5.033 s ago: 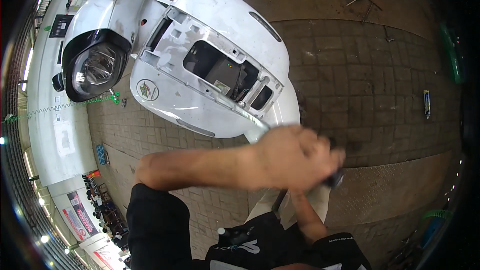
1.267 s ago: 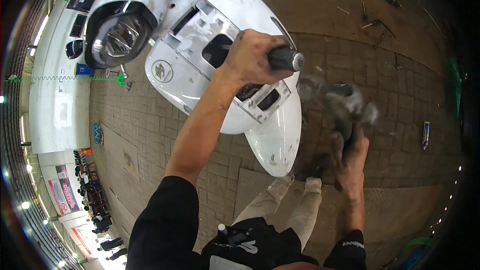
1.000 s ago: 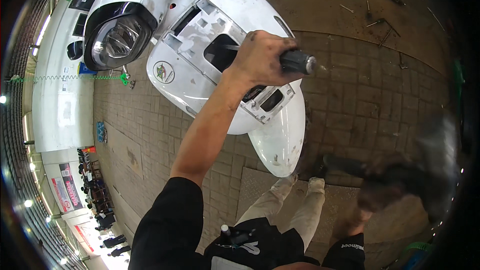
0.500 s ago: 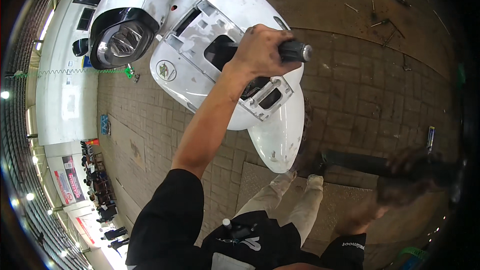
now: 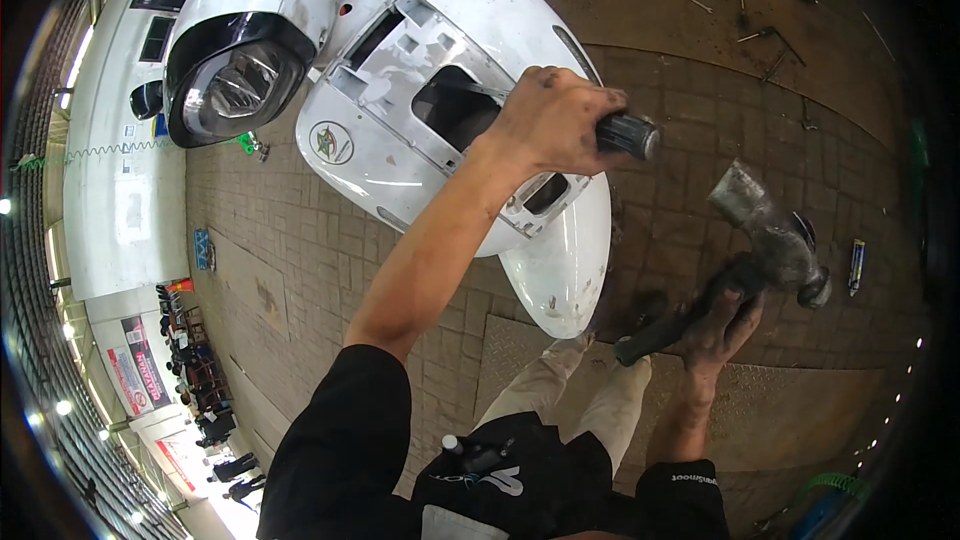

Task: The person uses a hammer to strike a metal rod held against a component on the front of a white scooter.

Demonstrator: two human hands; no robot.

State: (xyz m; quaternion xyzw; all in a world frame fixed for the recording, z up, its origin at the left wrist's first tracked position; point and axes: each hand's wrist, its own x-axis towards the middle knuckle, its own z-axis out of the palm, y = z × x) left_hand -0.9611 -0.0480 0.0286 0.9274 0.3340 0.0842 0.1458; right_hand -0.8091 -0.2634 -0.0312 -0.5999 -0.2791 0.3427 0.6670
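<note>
A large screwdriver (image 5: 628, 136) with a dark handle and a metal end cap is in my left hand (image 5: 560, 118), fingers wrapped round it. Its shaft runs toward the opening in the front of a white scooter body (image 5: 460, 15); where the tip rests is hidden. My right hand (image 5: 722, 328) grips a hammer (image 5: 778, 245) by its dark handle, off to the right and apart from the scooter. The worn metal hammer head points up and away from me. Below the opening is the white front fender (image 5: 560, 280).
The scooter's headlight unit (image 5: 240, 85) stands at the upper left. Several hand tools (image 5: 770, 35) lie on a metal floor plate at the upper right. A small tube (image 5: 857, 268) lies on the paving at far right. People and chairs are in the distance at left.
The hammer, blurred and level at far right before, has come inward and turned so its head points up. My left hand and the screwdriver have shifted slightly right and down.
</note>
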